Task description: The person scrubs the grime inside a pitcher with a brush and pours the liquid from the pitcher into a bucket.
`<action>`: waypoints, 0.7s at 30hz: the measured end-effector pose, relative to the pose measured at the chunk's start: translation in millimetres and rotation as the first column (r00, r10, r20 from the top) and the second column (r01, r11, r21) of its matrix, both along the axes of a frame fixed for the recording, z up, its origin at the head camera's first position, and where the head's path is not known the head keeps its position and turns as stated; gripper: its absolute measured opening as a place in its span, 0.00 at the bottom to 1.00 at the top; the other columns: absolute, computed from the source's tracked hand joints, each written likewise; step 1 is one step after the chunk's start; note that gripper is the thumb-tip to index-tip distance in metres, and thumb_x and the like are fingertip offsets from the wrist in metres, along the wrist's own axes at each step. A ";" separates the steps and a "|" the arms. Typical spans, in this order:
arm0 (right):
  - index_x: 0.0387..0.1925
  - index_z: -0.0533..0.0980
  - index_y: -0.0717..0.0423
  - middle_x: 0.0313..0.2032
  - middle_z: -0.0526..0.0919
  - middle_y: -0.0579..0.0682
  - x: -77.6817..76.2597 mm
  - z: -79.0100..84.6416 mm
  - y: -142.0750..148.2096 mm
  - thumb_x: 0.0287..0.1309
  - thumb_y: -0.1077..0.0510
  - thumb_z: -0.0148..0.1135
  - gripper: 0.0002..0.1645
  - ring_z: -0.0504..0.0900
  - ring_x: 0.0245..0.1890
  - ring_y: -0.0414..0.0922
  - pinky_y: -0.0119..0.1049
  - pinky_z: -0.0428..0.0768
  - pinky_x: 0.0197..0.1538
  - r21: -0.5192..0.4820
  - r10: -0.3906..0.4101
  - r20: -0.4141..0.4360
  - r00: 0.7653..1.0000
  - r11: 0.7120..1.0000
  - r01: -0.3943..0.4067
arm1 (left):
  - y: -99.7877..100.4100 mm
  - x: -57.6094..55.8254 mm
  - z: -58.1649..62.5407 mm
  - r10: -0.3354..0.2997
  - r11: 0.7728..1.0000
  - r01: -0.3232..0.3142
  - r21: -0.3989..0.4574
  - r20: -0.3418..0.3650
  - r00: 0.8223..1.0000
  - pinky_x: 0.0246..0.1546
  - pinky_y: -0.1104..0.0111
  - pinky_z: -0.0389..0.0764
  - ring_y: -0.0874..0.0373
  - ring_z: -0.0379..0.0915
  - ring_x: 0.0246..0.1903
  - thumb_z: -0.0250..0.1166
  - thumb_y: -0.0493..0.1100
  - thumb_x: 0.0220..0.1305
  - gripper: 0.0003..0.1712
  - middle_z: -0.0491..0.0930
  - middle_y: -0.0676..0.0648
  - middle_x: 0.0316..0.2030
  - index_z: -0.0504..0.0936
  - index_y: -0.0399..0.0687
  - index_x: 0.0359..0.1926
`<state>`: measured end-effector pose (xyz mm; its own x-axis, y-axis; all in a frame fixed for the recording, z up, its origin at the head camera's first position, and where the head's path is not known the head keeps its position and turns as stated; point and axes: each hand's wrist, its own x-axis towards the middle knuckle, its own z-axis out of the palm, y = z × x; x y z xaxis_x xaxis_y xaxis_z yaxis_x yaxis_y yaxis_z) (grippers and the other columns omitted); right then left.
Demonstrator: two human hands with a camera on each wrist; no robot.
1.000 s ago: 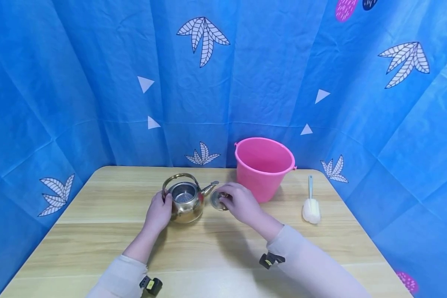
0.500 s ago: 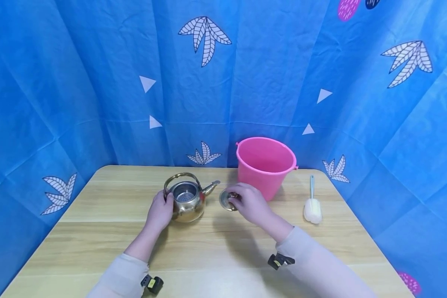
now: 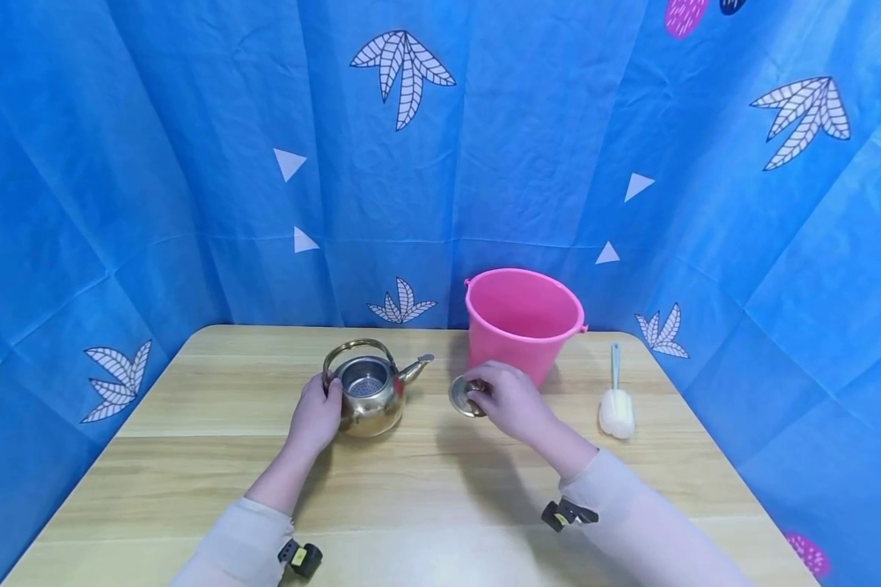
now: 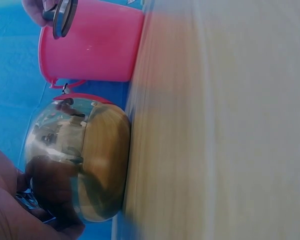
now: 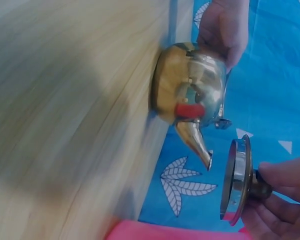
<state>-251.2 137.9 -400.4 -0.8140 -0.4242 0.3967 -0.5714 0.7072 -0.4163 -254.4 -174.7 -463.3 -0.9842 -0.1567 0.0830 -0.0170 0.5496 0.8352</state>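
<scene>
So the kettle is sitting upright on the wood-look surface, a bit left of the middle, brassy and super shiny. Left hand has a grip on its left side, right by the low end of the arched handle, thumb toward the rim. Top's uncovered, so you can see the perforated strainer inside, and the spout points right.

Right hand is pinching the lid by its dark knob, holding it in the air, pretty much level and knob up, just right of the spout and not touching the kettle. The pink bucket stands just beyond that hand on the far side, and over at the far right there's a brush lying with its white head toward the near edge. Blue leaf-print curtain behind everything.
</scene>
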 end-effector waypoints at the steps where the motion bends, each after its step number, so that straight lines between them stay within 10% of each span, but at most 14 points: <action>1: 0.43 0.85 0.56 0.38 0.86 0.48 0.5 0.1 1.3 0.54 0.66 0.73 0.13 0.84 0.41 0.44 0.38 0.84 0.47 0.004 0.000 0.002 1.000 1.000 0.000 | -0.1 0.0 -0.1 0.000 1.000 0.000 0.001 -0.002 1.000 0.69 0.42 0.58 0.29 0.59 0.66 0.42 0.46 0.78 0.29 0.64 0.22 0.63 0.62 0.23 0.66; 21: 0.40 0.85 0.58 0.37 0.87 0.49 4.7 -1.0 25.5 0.51 0.67 0.74 0.13 0.84 0.38 0.44 0.40 0.84 0.45 0.060 0.024 0.053 0.998 0.998 -0.027 | -0.6 -0.8 -0.9 -0.014 1.000 0.014 0.025 0.004 1.000 0.69 0.41 0.56 0.28 0.56 0.68 0.41 0.46 0.78 0.32 0.61 0.22 0.65 0.58 0.22 0.69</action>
